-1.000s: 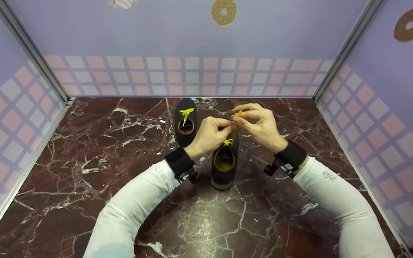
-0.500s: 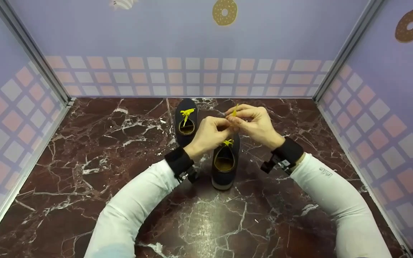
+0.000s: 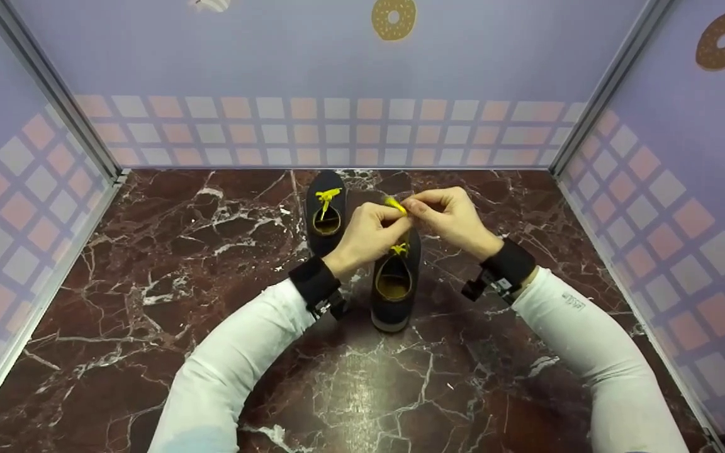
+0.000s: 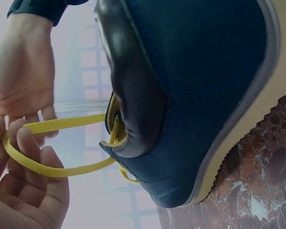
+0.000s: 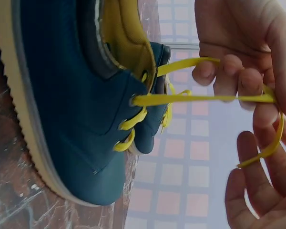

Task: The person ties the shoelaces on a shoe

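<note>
A dark blue shoe with a yellow shoelace stands below both hands, toe pointing away. My left hand pinches the lace between thumb and fingers, above the shoe's tongue. Meeting it from the right, my right hand pinches the lace at the same spot, thumb and index fingertips together. In the right wrist view, two strands run taut from the eyelets up to the left hand, and a loose tail curls down by the right hand's fingers. The pinched stretch is partly hidden by fingertips.
A second dark shoe with a yellow lace stands farther back, left of the first. Both shoes rest on a dark red marbled surface. Lilac panels with checked borders enclose it at the back and both sides.
The lace end stood up between my right fingers before; now it tips left over my left hand's fingertips. My right hand has shifted slightly left, while my left hand stays nearly still.
</note>
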`<state>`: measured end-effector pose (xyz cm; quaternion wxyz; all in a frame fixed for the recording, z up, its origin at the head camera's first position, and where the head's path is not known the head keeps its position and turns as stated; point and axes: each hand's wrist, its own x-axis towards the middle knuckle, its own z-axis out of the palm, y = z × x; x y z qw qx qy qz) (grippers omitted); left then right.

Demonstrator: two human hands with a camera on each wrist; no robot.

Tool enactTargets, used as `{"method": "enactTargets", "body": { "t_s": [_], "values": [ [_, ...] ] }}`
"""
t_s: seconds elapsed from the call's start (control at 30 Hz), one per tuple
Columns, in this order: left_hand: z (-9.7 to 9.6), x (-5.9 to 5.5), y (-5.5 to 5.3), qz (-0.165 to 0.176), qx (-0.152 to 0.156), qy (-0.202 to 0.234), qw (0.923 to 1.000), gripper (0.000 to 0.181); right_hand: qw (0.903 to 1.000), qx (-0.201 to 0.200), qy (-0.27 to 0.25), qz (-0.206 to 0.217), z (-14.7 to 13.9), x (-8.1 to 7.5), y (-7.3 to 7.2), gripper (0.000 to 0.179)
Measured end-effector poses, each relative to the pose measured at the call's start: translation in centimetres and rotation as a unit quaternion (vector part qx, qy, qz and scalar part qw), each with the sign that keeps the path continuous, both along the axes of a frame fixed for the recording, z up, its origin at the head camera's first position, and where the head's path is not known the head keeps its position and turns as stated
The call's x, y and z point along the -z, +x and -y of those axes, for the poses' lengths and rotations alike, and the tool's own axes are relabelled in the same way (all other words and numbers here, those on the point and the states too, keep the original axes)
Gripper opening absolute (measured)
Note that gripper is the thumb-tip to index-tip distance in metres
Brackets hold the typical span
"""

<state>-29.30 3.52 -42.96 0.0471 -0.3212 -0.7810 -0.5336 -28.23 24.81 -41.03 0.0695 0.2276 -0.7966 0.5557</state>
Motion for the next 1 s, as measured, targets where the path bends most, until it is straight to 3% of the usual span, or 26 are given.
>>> {"method": "enactTargets", "body": {
  "t_s": [0.17, 0.47, 0.67, 1.0],
  "values": [
    [0.2, 0.1, -0.1, 0.017, 0.002, 0.013, 0.9998, 0.041, 0.9991, 0.019, 0.029, 0.024, -0.7, 0.4, 0.1, 0.022],
    [0.3, 0.0, -0.7, 0.033, -0.032, 0.012, 0.9988, 0.033, 0.9979, 0.044, 0.040, 0.025, -1.2, 0.5, 0.4, 0.014],
    [0.4, -0.2, -0.7, 0.045, -0.044, 0.020, 0.9978, 0.026, 0.9971, 0.031, 0.047, 0.050, -1.1, 0.9, 0.5, 0.016],
    [0.4, -0.4, -0.6, 0.007, -0.058, 0.005, 0.9983, 0.019, 0.9976, -0.001, 0.053, 0.046, -0.5, 1.9, -0.1, 0.011]
  ]
}}
